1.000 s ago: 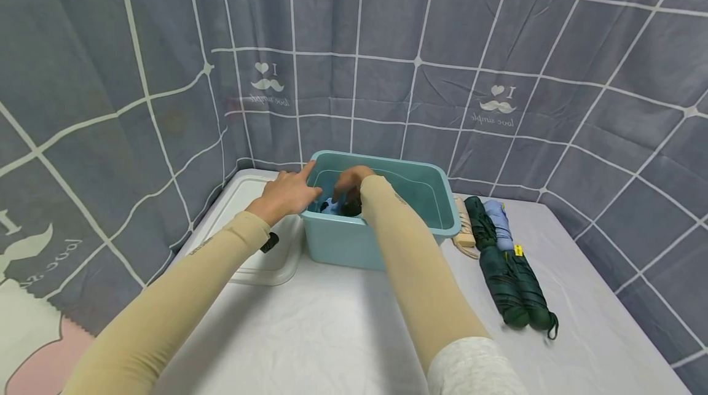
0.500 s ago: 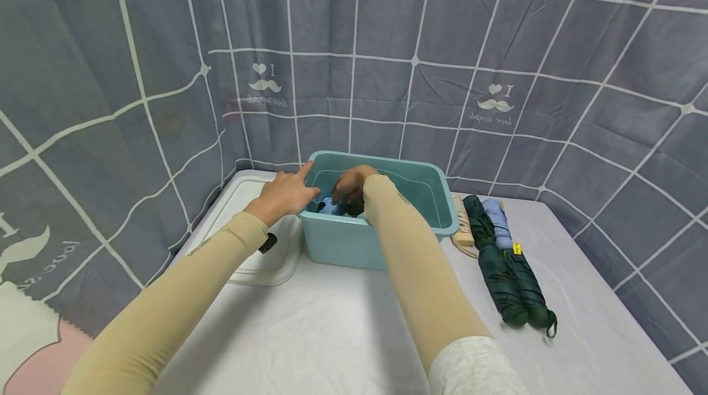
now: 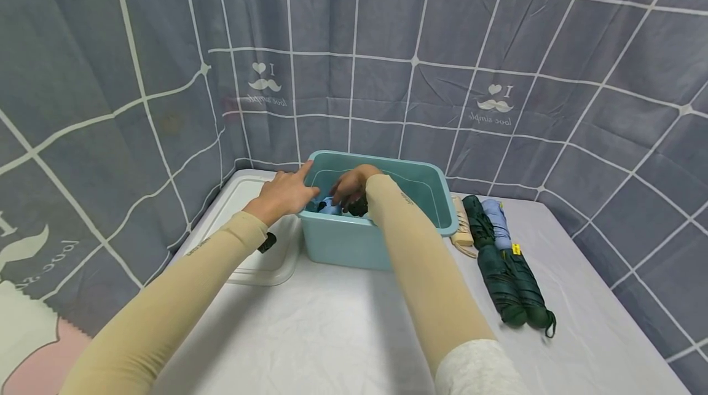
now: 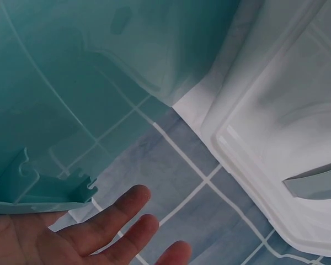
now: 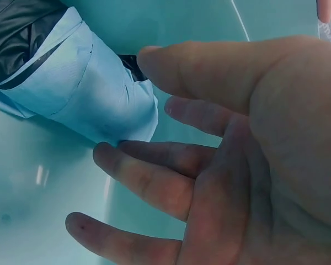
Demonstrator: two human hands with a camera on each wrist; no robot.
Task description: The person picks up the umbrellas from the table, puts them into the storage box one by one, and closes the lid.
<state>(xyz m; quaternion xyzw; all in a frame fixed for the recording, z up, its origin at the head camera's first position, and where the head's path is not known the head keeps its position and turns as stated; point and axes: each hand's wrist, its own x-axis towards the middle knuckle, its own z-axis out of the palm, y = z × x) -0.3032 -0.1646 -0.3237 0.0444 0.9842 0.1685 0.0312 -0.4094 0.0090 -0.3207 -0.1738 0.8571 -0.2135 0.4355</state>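
A teal plastic bin (image 3: pixel 348 247) stands on the white table. My left hand (image 3: pixel 283 193) rests at the bin's left rim, its fingers extended; in the left wrist view the fingers (image 4: pixel 124 212) stretch past the rim, outside the wall. Inside the bin is my right hand (image 3: pixel 351 183), with its fingers spread and nothing held between them. Right beside its fingertips (image 5: pixel 106 154) lies a rolled light-blue fabric bundle (image 5: pixel 107 88) with black fabric (image 5: pixel 22 38) at one end, like a folded umbrella. In the head view the right forearm and front wall hide part of the bin's inside.
A white lid (image 3: pixel 265 269) lies left of the bin. To the right are several folded umbrellas: a beige one (image 3: pixel 462 226), dark green ones (image 3: pixel 500 287) and a light-blue one (image 3: pixel 498 223). Grey gridded curtains (image 3: pixel 387 94) enclose the table (image 3: pixel 332 333).
My right hand has shifted slightly to the right inside the bin, and more of the dark fabric shows below it. The left hand stays at the rim.
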